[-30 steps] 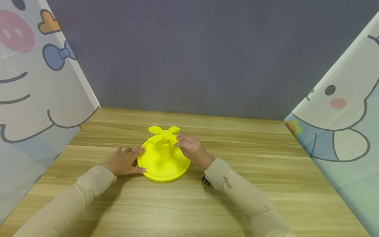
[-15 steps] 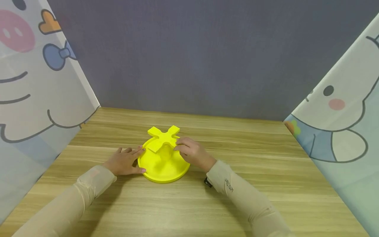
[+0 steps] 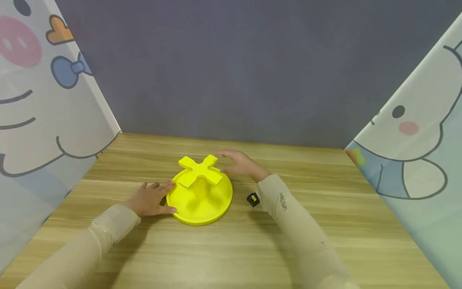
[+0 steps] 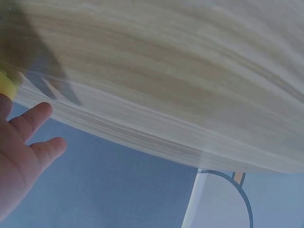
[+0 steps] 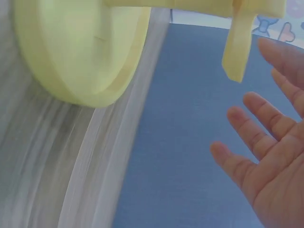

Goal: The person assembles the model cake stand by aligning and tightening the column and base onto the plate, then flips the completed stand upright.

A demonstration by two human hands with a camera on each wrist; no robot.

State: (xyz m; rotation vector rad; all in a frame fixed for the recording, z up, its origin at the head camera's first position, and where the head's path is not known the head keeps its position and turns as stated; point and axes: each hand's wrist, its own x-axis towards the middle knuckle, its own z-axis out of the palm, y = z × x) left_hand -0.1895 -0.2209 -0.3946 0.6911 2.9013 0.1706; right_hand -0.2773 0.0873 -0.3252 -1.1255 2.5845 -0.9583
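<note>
A yellow round dish-like base (image 3: 216,204) sits on the wooden table with a short post rising from its middle. On the post lies a flat yellow four-armed cross (image 3: 200,170). My left hand (image 3: 149,198) rests at the left side of the base, fingers and thumb spread against its rim. Just right of the cross, my right hand (image 3: 240,162) is held up with its fingers parted and nothing in them. The right wrist view shows that palm facing a hanging cross arm (image 5: 237,52), with a gap between.
A small black device (image 3: 253,199) shows under the right sleeve (image 3: 276,192). The wooden tabletop (image 3: 202,257) ends at a dark grey panel (image 3: 231,72) behind. Cartoon-printed cloths (image 3: 408,172) flank both sides.
The cross has turned on its post from its earlier tilted pose. My right hand has let go of its right arm and shifted back and slightly right. The left hand stays put.
</note>
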